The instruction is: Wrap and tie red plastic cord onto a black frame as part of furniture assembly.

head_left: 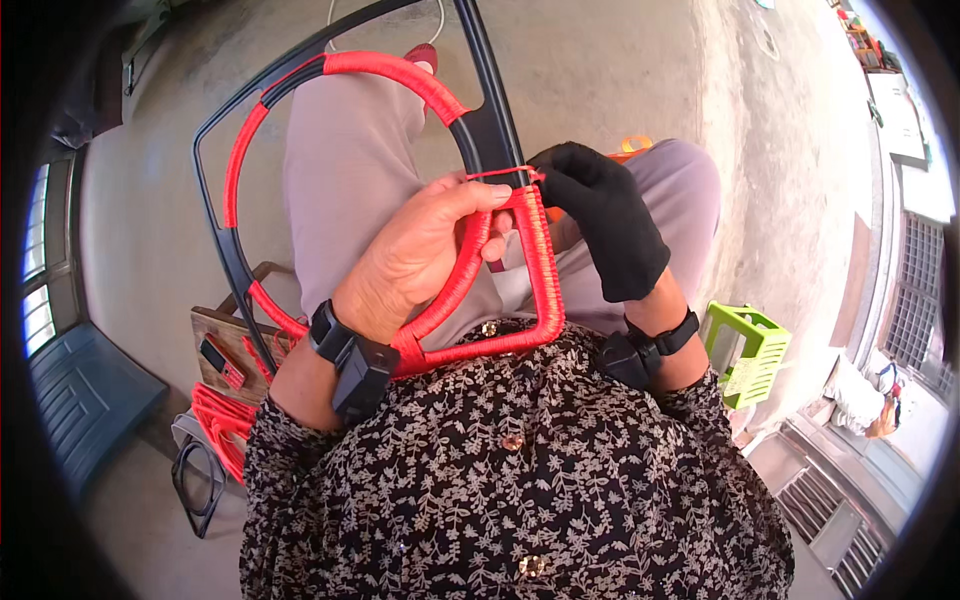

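Note:
Across my lap leans a black frame (pixel 487 75) with a ring set inside it, partly wrapped in glossy red cord (pixel 541 265). My left hand (pixel 410 245) is bare and closed around the wrapped part where the ring meets the outer bar. Its thumb presses on the upper end of the wrapping. In a black glove, my right hand (pixel 595 205) pinches a strand of red cord (pixel 503 172) beside the bar. That strand crosses the bare black bar just above my left thumb. The right fingertips are partly hidden.
At the left, a wooden stool (pixel 213 325) bears a red and black phone (pixel 222 362), with a bundle of red cord (pixel 222 428) below it. A grey-blue chair (pixel 90 395) stands farther left. A green plastic basket (pixel 748 352) is at the right, beyond my wrist.

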Motion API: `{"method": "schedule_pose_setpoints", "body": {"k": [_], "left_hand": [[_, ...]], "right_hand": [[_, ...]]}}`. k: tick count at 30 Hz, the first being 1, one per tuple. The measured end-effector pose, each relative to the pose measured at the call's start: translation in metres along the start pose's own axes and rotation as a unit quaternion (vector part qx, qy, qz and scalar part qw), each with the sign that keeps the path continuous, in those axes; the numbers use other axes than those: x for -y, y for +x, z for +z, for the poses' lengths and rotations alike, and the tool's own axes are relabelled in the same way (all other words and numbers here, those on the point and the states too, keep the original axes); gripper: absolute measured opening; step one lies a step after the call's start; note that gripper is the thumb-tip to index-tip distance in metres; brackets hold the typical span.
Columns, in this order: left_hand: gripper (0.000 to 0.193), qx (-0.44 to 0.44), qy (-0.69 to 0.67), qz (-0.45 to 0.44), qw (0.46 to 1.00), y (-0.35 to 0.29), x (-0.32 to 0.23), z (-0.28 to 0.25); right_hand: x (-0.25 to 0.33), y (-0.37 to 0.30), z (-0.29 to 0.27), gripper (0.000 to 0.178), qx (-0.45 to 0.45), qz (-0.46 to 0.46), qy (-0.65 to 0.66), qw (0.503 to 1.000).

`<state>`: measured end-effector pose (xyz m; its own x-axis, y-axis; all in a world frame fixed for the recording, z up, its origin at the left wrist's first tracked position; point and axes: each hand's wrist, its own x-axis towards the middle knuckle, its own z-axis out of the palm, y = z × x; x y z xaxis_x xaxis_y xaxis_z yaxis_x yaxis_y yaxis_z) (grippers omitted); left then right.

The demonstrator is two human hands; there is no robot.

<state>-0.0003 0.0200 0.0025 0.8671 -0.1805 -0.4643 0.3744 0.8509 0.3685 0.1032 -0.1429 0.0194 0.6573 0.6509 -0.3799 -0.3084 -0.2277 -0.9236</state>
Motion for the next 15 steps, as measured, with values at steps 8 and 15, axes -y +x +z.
{"method": "schedule_pose_setpoints", "body": {"k": [8, 15], "left_hand": [[0.016, -0.001, 0.012, 0.009, 1.000, 0.000, -0.001, 0.000], [0.011, -0.031, 0.062, 0.042, 0.997, 0.000, 0.002, 0.007]], "right_hand": [[0.004, -0.012, 0.007, 0.017, -0.124, -0.155, -0.132, 0.971], [0.006, -0.008, 0.002, 0.019, -0.114, -0.331, -0.466, 0.812]]}}
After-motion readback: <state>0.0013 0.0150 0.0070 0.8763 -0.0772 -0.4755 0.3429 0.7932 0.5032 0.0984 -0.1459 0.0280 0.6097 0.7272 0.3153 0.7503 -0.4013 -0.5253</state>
